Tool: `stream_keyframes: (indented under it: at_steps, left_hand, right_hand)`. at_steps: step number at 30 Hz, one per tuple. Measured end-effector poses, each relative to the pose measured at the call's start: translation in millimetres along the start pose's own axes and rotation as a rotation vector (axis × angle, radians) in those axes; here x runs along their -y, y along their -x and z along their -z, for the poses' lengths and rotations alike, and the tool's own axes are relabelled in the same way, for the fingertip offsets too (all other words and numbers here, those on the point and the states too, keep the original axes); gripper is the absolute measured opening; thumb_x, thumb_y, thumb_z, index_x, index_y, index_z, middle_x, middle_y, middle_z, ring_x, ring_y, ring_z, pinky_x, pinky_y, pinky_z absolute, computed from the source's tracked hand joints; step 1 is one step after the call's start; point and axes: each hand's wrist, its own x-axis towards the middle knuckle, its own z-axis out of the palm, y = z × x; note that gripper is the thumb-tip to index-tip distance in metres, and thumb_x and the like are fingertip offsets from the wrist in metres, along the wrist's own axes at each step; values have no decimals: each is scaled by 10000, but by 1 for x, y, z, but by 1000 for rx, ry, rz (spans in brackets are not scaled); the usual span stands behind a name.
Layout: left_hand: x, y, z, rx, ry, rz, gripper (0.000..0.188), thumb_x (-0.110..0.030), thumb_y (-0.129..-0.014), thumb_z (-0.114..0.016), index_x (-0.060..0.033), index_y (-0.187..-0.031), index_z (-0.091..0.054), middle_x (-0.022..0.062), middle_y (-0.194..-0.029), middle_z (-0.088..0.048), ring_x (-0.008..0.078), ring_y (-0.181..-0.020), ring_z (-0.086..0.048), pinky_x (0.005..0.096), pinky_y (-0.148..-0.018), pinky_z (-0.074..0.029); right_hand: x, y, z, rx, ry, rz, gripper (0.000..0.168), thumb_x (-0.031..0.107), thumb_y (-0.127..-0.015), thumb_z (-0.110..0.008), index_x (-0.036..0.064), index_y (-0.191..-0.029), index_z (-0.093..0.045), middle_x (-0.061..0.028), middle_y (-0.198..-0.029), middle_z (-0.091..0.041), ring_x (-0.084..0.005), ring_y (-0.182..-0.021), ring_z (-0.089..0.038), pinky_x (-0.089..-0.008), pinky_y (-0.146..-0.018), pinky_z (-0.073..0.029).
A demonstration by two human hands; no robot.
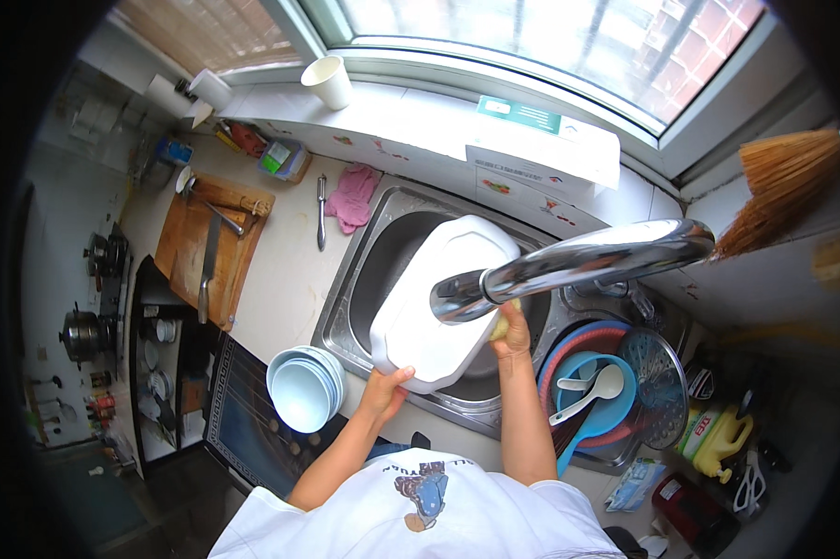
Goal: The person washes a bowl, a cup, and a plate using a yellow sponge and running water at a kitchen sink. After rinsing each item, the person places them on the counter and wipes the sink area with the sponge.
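A large white dish (420, 328) with angular corners is held over the stainless steel sink basin (385, 269). My left hand (386, 393) grips its near left end, the thumb lying on top of the edge. At the dish's right side, my right hand (514, 339) holds a yellow sponge (501, 325) against the rim; its fingertips are partly hidden. The chrome faucet (566, 262) arches above the dish and covers part of it. I cannot tell whether water is running. Left of the sink stands a stack of pale blue bowls (304, 391).
A cleaver (209, 269) lies on a wooden cutting board (182, 241) at the left. A peeler (321, 213) and a pink cloth (353, 197) rest beside the sink. To the right are nested basins (556, 363) with a white ladle (605, 384) and a metal strainer lid (654, 388).
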Motion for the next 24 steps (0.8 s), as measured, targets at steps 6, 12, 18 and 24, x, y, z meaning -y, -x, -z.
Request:
stream_keyframes:
  at_steps: [6,12,18,24]
  left_hand:
    - [15,-33,16,16,131,243,703,-74,-691,-695,-61,-1303,-349,103,-1183,-506,246,-1107,-491,384,-965,-369]
    - [-10,-75,-9,-59,-617,-91,919,-184,-640,-784,-43,-1364,-236,167,-1222,-463,247,-1126,-475,386,-935,-384]
    - [-61,-101,-42,191,-636,-163,686,-203,-598,-817,27,-1152,-486,114,-1005,-597,184,-921,-583,301,-824,-457]
    - [-61,-78,-43,227,-529,-206,384,-121,-621,-789,21,-940,-629,69,-859,-643,130,-786,-602,288,-739,-485]
  right_hand:
    - [36,6,-17,68,175,95,430,33,-725,-671,38,-1130,-525,-73,-1056,-589,-218,-976,-570,-331,-879,-449]
    - [67,8,-35,135,494,45,514,27,-628,-737,33,-1104,-543,-46,-1013,-599,-185,-945,-564,-289,-848,-435]
    - [66,-14,-11,257,586,-138,603,54,-531,-766,24,-1092,-547,-61,-1030,-598,-199,-956,-564,-311,-858,-440]
    - [54,-39,39,140,490,-208,455,27,-653,-732,50,-1079,-574,-32,-1012,-596,-163,-936,-559,-284,-843,-442]
